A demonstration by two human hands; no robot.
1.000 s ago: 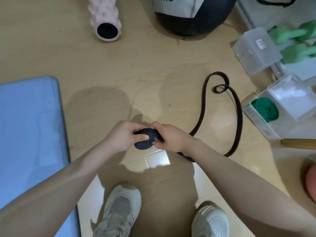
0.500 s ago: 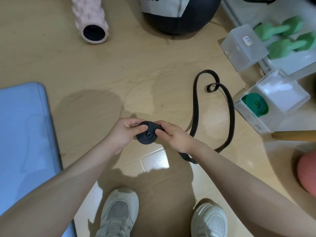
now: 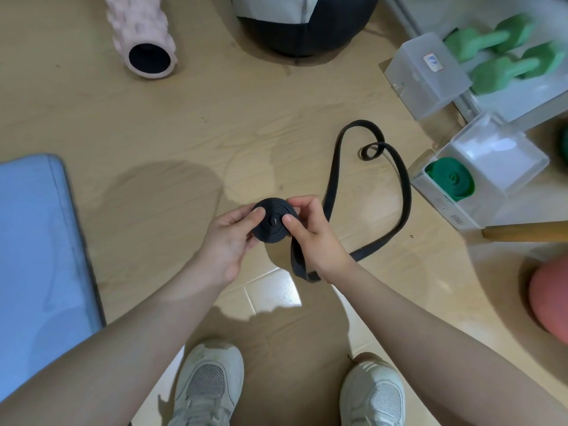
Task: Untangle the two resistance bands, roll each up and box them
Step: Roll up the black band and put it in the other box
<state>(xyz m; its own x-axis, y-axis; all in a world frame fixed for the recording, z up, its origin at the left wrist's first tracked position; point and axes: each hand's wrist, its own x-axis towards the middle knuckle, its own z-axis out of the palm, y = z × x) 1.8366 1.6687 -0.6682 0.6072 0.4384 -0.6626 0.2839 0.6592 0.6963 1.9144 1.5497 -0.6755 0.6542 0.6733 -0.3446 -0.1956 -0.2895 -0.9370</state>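
Note:
A black resistance band is partly wound into a flat coil (image 3: 273,222) held above the floor. My left hand (image 3: 229,238) grips the coil's left side, thumb on its face. My right hand (image 3: 310,232) pinches the coil's right side with thumb and fingers. The band's loose tail (image 3: 405,192) runs under my right wrist and loops out over the floor to the right, curling at its far end. A green band, rolled up, (image 3: 451,179) lies inside an open clear box (image 3: 479,176) at the right. A second clear box (image 3: 427,75) stands behind it.
A blue mat (image 3: 40,250) covers the floor at the left. A pink foam roller (image 3: 141,35) and a dark medicine ball (image 3: 307,23) lie at the back. Green dumbbells (image 3: 504,53), a wooden stick (image 3: 525,230) and a red ball (image 3: 550,299) sit at the right. My shoes (image 3: 209,385) are below.
The coil has grown a little and turned face-up toward me as both hands kept winding. The loose loop on the floor has become shorter.

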